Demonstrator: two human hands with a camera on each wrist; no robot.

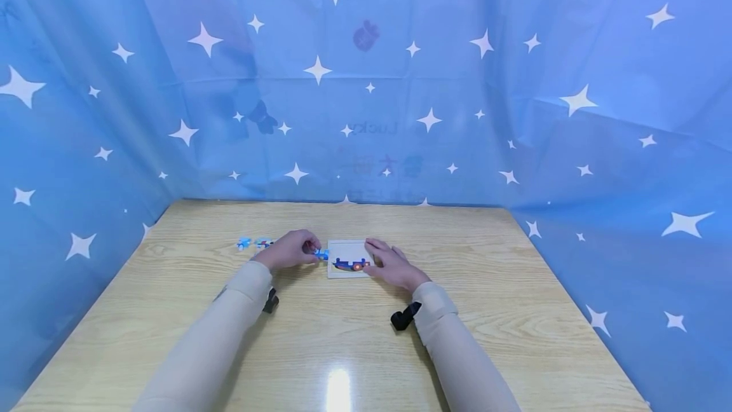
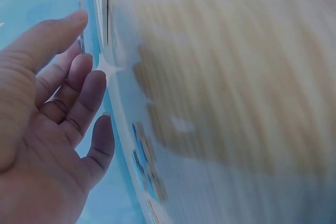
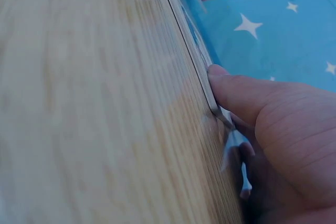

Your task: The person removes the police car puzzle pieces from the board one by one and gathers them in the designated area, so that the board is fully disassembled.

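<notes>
A shallow light puzzle tray (image 1: 349,249) lies on the table, with joined dark blue and orange puzzle pieces (image 1: 345,265) along its near side. Just left of the tray, my left hand (image 1: 293,249) pinches a small blue puzzle piece (image 1: 323,254) between thumb and fingers. In the left wrist view this thin piece is seen edge-on at the fingertips of the left hand (image 2: 58,93). My right hand (image 1: 394,266) rests on the tray's right edge with fingers extended. Its thumb (image 3: 231,88) touches the rim in the right wrist view.
More loose puzzle pieces lie left of my left hand, among them a light blue piece (image 1: 244,243) and a multicoloured piece (image 1: 264,243). Behind the wooden table (image 1: 366,348) hangs a blue curtain (image 1: 366,100) with white stars.
</notes>
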